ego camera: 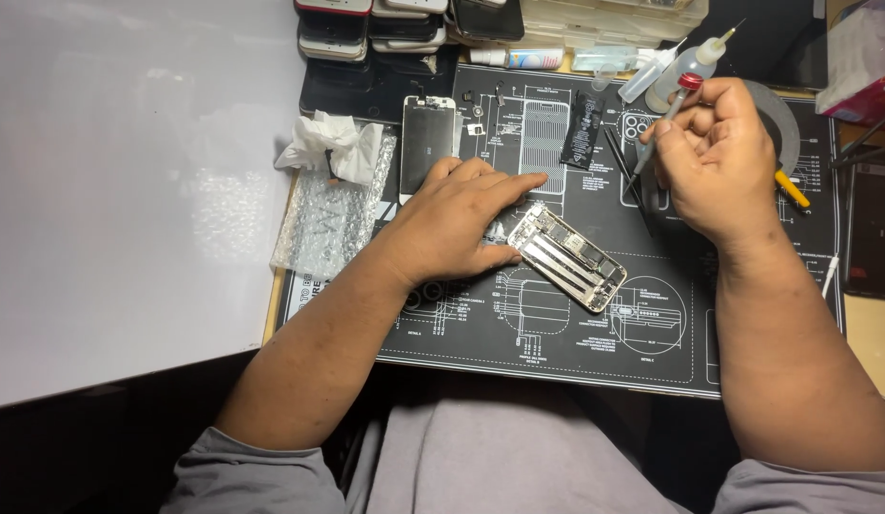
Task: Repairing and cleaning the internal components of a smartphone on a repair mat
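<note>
So the opened phone body (567,257) is lying diagonally on the black repair mat (557,352), which covers the counter, pretty much dead center. The left hand (457,214) is flat over its upper-left end, fingers (507,183) stretched out and close together, thumb tucked along the near edge of the frame, so it's pinning the thing down rather than gripping it. The lower-right end sticks out past the hand, fully uncovered.

The phone itself is a slim metal shell with the screen off, guts showing: silvery shields, a couple of long pale strips running lengthwise, small dark chips.

The right hand (714,157) is up and to the right, well apart from the phone, fingers curled and pinching a thin screwdriver (659,133) with a red cap, tip pointing down-left toward the mat.

A detached screen (427,143) and a black battery (582,131) lie on the mat above the phone, crumpled tissue (326,143) off to the left.
</note>
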